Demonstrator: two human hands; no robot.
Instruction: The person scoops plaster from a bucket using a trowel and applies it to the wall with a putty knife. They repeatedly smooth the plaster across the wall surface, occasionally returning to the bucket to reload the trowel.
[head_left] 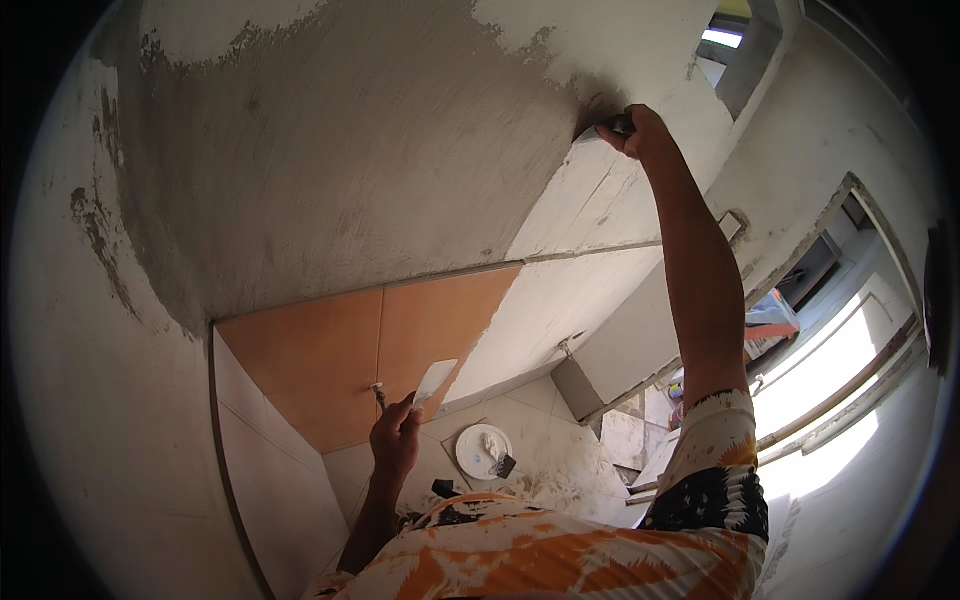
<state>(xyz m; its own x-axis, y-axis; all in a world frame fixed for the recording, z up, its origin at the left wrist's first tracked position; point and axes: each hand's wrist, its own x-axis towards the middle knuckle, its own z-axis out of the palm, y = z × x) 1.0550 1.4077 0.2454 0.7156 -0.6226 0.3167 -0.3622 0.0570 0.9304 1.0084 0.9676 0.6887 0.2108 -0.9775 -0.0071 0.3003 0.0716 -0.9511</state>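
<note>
Unobstructed upper wall (350, 150), small fitting (566, 348) below

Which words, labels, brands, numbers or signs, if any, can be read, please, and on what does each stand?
No text can be read.
Grey wall coating, orange panel, pale blade in the left hand: no lettering visible.
Reddish item at the right: too small and blurred to tell.

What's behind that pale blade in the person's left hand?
Orange-brown tile shows above and to the left of the pale blade in the left hand. The patch directly behind it is covered and cannot be seen.
</note>
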